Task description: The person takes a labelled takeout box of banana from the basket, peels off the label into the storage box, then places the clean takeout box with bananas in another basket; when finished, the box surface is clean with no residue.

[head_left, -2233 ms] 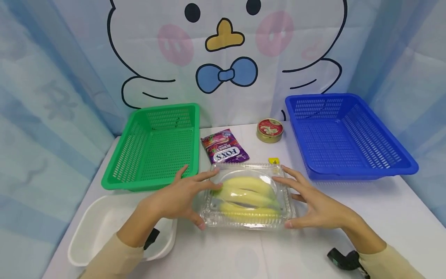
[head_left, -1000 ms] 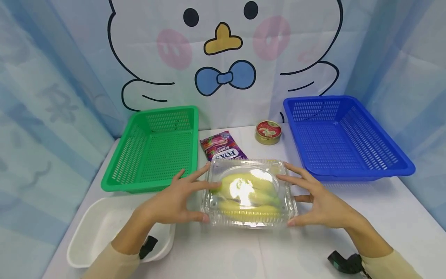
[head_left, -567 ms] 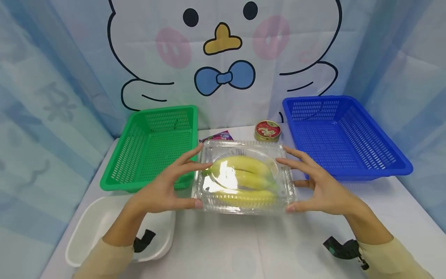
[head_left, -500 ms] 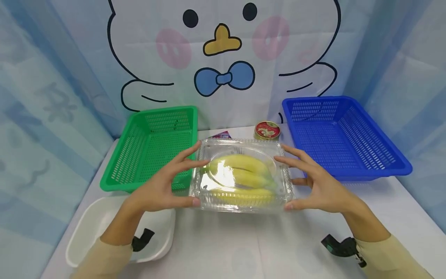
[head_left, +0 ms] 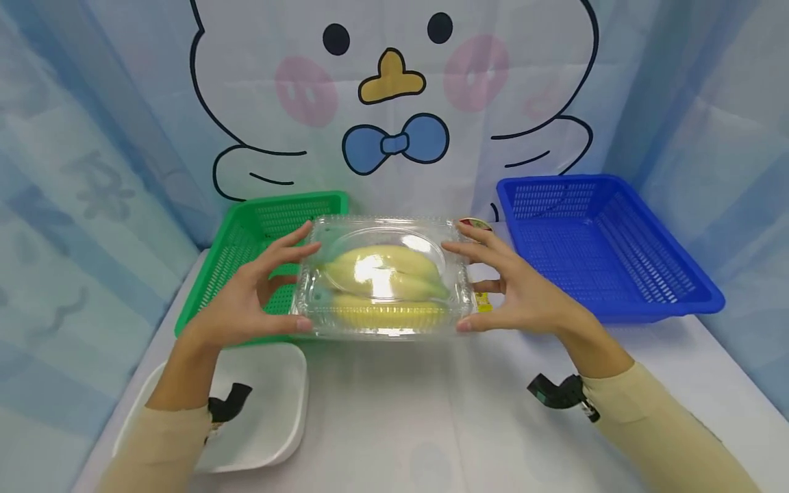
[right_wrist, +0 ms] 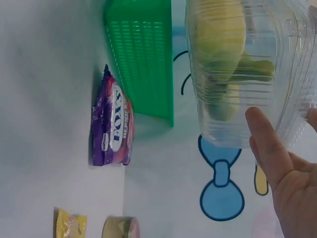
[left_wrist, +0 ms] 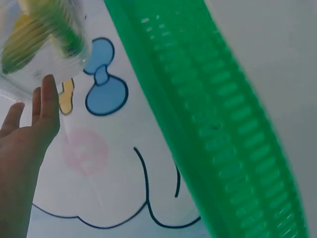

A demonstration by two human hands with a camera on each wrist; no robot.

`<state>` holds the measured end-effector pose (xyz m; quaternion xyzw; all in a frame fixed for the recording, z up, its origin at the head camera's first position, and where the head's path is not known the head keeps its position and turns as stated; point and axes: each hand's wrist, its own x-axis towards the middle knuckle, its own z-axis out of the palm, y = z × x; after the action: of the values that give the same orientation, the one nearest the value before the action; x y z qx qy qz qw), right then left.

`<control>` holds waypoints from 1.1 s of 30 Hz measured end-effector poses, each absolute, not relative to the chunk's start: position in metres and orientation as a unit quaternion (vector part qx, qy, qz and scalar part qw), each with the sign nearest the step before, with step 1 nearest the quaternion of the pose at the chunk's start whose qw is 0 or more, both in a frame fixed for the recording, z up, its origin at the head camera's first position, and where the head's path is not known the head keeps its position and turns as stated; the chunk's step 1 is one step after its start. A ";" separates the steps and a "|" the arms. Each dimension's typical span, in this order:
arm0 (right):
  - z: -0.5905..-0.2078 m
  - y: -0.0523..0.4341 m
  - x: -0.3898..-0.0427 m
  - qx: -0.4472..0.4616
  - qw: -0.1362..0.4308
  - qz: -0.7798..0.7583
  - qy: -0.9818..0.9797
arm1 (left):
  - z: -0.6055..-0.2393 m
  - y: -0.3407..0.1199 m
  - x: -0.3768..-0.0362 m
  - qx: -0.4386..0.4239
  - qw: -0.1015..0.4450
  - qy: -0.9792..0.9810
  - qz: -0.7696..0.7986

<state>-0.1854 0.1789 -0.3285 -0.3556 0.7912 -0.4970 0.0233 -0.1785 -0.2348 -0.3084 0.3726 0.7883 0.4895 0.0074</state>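
Holding: my left hand [head_left: 246,308] and right hand [head_left: 524,301] grasp the clear banana box [head_left: 385,277] at its two short sides.
Fingers: spread on the lid, thumbs under the front edge.
Box place: lifted above the table [head_left: 431,424], partly over the green basket [head_left: 259,233].

The purple candy pouch [right_wrist: 113,124] lying on the counter [right_wrist: 49,99] bears the brand "FOX'S" in white letters; nothing else is legible.
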 end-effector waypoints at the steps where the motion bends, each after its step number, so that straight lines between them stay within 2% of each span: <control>1: -0.326 0.174 -0.189 -0.359 0.023 -0.495 0.791 | -0.307 -0.240 -0.180 0.372 0.007 0.785 0.495; 12: -0.311 0.123 -0.226 -0.362 0.052 -0.503 0.783 | -0.288 -0.290 -0.195 0.337 0.032 0.769 0.543; 19: -0.304 0.095 -0.244 -0.373 0.067 -0.494 0.782 | -0.293 -0.316 -0.198 0.335 0.041 0.751 0.567; 24: -0.299 0.073 -0.256 -0.386 0.080 -0.492 0.776 | -0.299 -0.333 -0.196 0.319 0.022 0.742 0.589; 33: -0.296 0.035 -0.270 -0.403 0.088 -0.490 0.768 | -0.302 -0.350 -0.190 0.232 -0.010 0.796 0.559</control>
<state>-0.2701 0.0346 -0.2960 -0.4026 0.7682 -0.4899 0.0876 -0.1900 -0.3504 -0.3022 0.2323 0.7962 0.5585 -0.0098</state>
